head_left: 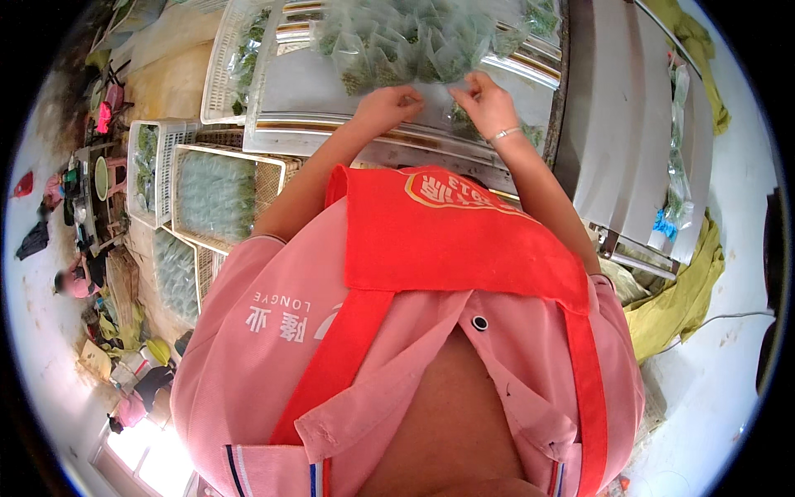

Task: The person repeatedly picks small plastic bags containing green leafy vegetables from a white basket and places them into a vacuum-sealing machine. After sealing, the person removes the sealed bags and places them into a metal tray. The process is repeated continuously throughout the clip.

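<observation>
Hands [387,111] nr edge of bags [406,43]; bare metal [302,81] L.

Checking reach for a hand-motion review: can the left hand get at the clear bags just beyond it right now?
Probably yes: the left hand is right at the near edge of the clear bags, with nothing visible blocking the way. Whether its fingers already touch one, I can't tell.

a packing workshop, apparently for green produce. the setting is identified by a metal worktable [306,80] bearing many clear bags [406,41] of greens, lattice-sided plastic crates [219,83] holding similar bags, and the wearer's red apron [464,248] (worn over a pink shirt [248,348]). at left, another person [81,287] in pink appears beyond the crates, near a pink stool [118,174].
</observation>
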The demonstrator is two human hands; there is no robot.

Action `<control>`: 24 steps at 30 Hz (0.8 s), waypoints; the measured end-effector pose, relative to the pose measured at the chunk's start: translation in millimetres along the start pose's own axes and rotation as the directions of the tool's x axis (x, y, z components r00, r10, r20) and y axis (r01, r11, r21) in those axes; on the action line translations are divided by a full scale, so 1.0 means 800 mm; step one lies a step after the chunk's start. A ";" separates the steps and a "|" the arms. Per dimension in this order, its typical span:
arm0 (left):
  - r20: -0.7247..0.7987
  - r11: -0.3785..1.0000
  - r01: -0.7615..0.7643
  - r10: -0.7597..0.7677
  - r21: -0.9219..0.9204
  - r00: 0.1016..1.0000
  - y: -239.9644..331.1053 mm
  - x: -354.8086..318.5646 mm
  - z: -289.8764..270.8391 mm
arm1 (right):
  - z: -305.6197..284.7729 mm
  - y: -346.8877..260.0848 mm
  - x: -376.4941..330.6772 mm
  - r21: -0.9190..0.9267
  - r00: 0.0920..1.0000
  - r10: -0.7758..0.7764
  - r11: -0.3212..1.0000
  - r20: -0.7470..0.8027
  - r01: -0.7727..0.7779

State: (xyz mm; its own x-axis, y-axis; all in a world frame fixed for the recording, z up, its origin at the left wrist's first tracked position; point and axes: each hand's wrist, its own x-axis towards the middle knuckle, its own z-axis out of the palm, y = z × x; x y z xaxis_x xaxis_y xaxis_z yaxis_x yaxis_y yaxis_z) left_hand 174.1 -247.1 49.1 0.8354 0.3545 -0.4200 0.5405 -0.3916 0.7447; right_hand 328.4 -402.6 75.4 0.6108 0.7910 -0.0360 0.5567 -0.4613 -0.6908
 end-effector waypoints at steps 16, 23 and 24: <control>0.109 0.725 0.221 -0.199 -0.653 0.974 -0.007 -0.015 -0.005 | 0.080 0.000 -0.036 0.549 0.969 0.101 0.808 0.225 -0.212; 0.258 0.360 0.343 -0.263 -0.868 0.930 -0.019 -0.035 0.012 | 0.036 0.024 -0.031 0.603 0.596 0.154 -0.004 0.788 -0.797; 0.288 0.371 0.362 -0.241 -0.855 0.927 -0.021 -0.036 0.013 | 0.033 0.021 -0.027 0.575 0.558 0.201 -0.029 0.805 -0.818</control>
State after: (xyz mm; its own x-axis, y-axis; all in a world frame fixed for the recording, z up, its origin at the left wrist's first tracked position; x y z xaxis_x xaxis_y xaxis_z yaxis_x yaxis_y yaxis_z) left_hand 142.3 -259.7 43.2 0.6725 0.1783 -0.7183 0.4182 0.7092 0.5676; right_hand 310.1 -416.8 45.4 -0.0004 0.6725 -0.7401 -0.8393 -0.4026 -0.3653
